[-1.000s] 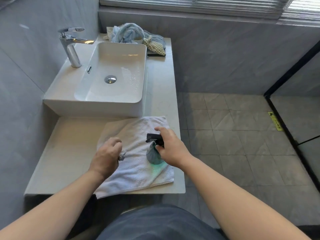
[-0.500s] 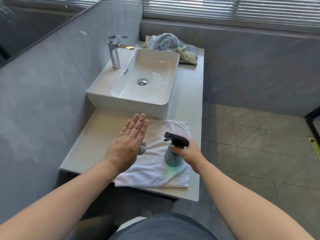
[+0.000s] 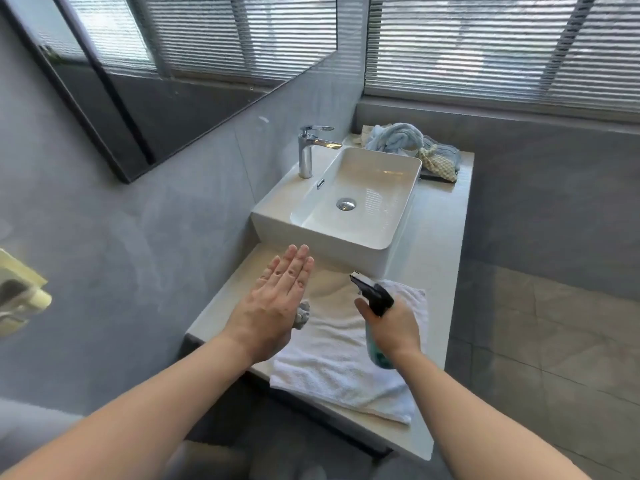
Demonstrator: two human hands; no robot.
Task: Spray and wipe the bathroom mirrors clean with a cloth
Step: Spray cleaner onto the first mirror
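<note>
My right hand [image 3: 394, 327] grips a spray bottle [image 3: 372, 297] with a black trigger head and a teal body, lifted just above a white towel [image 3: 339, 368] spread on the counter. My left hand [image 3: 273, 306] hovers flat and open over the towel's left edge, fingers straight and close together, holding nothing. A small grey cloth wad [image 3: 302, 315] peeks out under that hand. The wall mirror [image 3: 166, 81] hangs at the upper left, reflecting the window blinds.
A white basin [image 3: 356, 202] with a chrome tap [image 3: 308, 150] sits farther along the counter [image 3: 436, 271]. A heap of blue and checked cloths [image 3: 412, 147] lies behind it. Window blinds span the back; tiled floor lies to the right.
My left hand opened from a fist on the towel to a flat raised palm. My right hand lifted and tilted the spray bottle off the towel. The view rose, bringing the mirror in.
</note>
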